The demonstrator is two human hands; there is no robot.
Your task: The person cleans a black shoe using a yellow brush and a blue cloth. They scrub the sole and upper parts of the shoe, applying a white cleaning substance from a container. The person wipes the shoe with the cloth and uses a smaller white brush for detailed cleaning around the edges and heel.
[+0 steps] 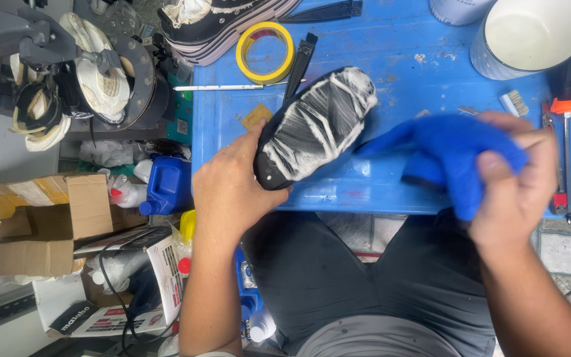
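Yellow tape roll [265, 52] on blue table [391, 46], white bucket [530, 36] at far edge, orange-handled tool [566, 99], blue jug [166, 185] and cardboard box [47, 225] on floor.

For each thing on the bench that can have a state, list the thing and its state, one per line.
Shoe sole: underside up, streaked with white paste, held at the heel by the left hand.
Blue cloth: bunched, gripped by the right hand.
Yellow tape roll: lying flat.
White bucket: open.

Two hands [229, 182] – one sole [315, 125], one cloth [451, 155], one tape roll [265, 51].
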